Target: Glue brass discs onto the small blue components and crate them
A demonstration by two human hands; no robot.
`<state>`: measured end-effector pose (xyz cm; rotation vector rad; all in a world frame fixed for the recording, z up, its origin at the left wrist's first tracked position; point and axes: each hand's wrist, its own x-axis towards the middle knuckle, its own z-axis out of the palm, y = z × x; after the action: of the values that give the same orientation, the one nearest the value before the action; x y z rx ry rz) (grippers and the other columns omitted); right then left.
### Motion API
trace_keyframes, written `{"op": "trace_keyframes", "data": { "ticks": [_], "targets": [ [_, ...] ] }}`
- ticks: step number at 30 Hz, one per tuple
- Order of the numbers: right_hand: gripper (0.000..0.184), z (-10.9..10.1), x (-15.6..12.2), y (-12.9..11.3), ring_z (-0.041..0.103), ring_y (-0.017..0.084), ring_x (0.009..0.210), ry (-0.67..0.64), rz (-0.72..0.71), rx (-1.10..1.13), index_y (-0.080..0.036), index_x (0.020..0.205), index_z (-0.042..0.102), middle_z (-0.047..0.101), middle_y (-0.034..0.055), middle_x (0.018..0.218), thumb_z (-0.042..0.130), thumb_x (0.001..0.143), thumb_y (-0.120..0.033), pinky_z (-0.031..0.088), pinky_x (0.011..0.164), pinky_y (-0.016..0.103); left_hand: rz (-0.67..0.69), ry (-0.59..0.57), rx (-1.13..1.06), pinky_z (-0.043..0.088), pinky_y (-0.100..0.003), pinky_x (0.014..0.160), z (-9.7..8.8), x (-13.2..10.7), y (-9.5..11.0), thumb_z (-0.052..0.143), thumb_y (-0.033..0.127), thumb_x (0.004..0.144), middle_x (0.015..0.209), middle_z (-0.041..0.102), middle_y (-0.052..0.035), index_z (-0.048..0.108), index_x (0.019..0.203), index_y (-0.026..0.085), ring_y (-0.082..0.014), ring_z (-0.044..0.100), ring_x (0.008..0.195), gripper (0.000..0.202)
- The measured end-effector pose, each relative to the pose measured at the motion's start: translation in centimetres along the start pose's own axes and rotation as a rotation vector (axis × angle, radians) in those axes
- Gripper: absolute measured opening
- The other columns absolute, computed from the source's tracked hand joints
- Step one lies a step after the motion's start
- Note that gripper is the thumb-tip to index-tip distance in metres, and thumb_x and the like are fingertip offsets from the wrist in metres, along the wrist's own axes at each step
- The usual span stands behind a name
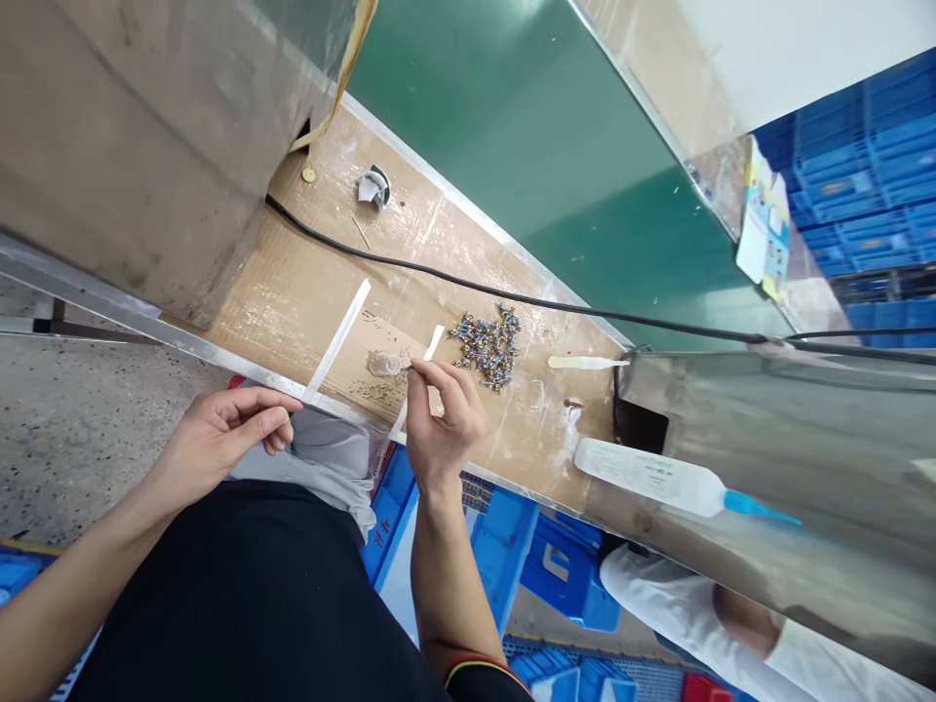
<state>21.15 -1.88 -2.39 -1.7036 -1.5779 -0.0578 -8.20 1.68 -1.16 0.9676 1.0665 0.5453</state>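
Observation:
My right hand point(446, 419) is over the cardboard-covered worktop, thumb and forefinger pinched on a small dark thin piece point(408, 368). The piece's tip points at a small translucent blob point(384, 364), right beside the fingertips; whether they touch I cannot tell. Tiny specks point(376, 390) lie scattered around the blob, between two white tape strips point(337, 339). Just beyond my right hand sits a pile of small brass-coloured parts with blue bits point(488, 346). My left hand point(238, 429) hovers at the worktop's front edge, its thumb and fingers closed together; anything between them is hidden.
A black cable point(453, 280) crosses the worktop. A white bottle with a blue nozzle point(658, 478) and a pale flat stick point(585, 362) lie to the right. A metal box point(132, 146) stands at left, a green panel point(512, 146) behind. Blue bins point(504, 536) and another person's sleeve point(658, 595) are below.

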Motion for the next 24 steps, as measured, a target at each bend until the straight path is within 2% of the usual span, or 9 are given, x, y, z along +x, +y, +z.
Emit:
{"op": "trace_keyframes", "data": {
  "ticks": [9,18,24],
  "targets": [
    [0.015,-0.2,0.0,0.0,0.084,0.023,0.1,-0.012,-0.007,-0.007,-0.026,0.116,0.087,0.086,0.0074,0.109,0.073,0.114,-0.021,0.069,0.09,0.038,-0.041,-0.028,-0.038,0.074,-0.031,0.091,-0.2,-0.1,-1.3,0.087,0.045,0.106,0.111,0.09,-0.0075,0.088,0.134,0.025,-0.0213,0.086,0.097,0.035],
    [0.016,-0.5,0.2,-0.1,0.084,0.022,0.101,-0.014,-0.034,0.007,-0.025,0.116,0.087,0.086,0.0067,0.11,0.073,0.113,-0.017,0.069,0.091,0.036,-0.031,-0.055,-0.061,0.075,-0.031,0.092,-0.2,0.0,-1.3,0.089,0.048,0.107,0.113,0.09,-0.0082,0.087,0.135,0.023,-0.0217,0.087,0.101,0.037],
    [0.017,-0.5,0.1,0.0,0.085,0.022,0.103,-0.065,-0.026,0.032,-0.025,0.116,0.087,0.087,0.0068,0.111,0.072,0.114,-0.017,0.07,0.092,0.037,-0.028,-0.054,-0.065,0.076,-0.032,0.093,-0.2,0.0,-1.6,0.089,0.048,0.107,0.115,0.09,-0.0085,0.086,0.134,0.023,-0.0226,0.088,0.103,0.037]
  ]
}}
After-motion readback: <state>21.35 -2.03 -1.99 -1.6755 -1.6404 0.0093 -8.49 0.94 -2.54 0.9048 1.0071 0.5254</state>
